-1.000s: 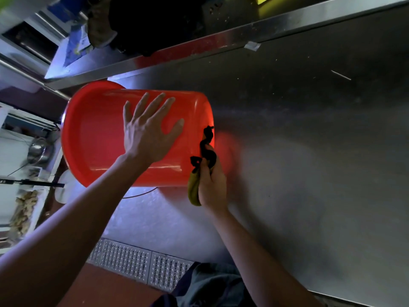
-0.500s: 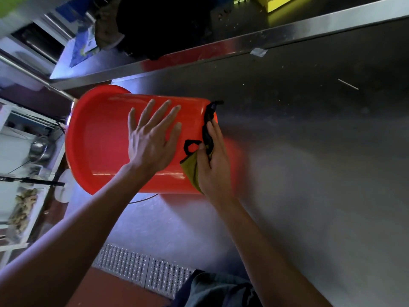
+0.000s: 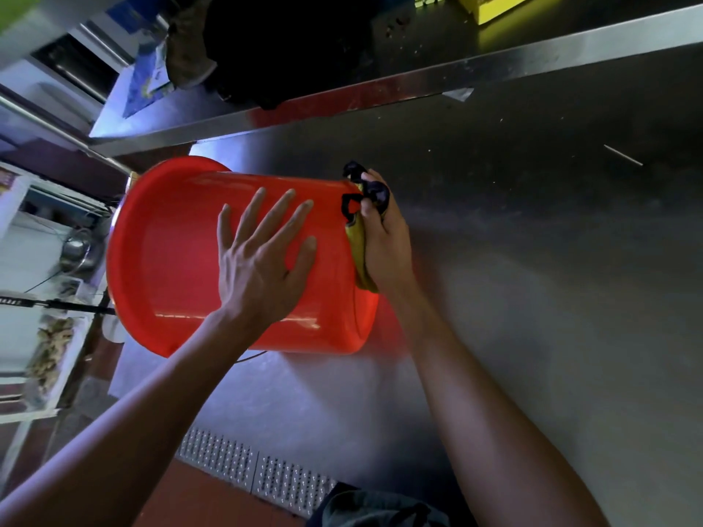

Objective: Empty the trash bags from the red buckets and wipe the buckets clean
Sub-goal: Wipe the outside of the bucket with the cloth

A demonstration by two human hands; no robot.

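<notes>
A red bucket (image 3: 171, 260) lies on its side on the steel counter (image 3: 532, 279), its open mouth facing left. My left hand (image 3: 262, 264) rests flat on the bucket's upper side with fingers spread. My right hand (image 3: 384, 241) grips a yellow and black cloth (image 3: 359, 256) and presses it against the bucket's bottom at the right end. Black parts of the cloth stick out above my fingers. No trash bag shows in the bucket.
A steel ledge (image 3: 418, 89) runs along the back of the counter, with a black object (image 3: 289, 43) and a yellow box (image 3: 494, 5) behind it. A perforated metal strip (image 3: 258, 473) edges the counter near me. Shelves with a pot (image 3: 78, 249) stand at the left.
My right hand with the cloth has slid up along the bucket's bottom, from its lower edge to its upper edge. My left hand has stayed flat on the bucket.
</notes>
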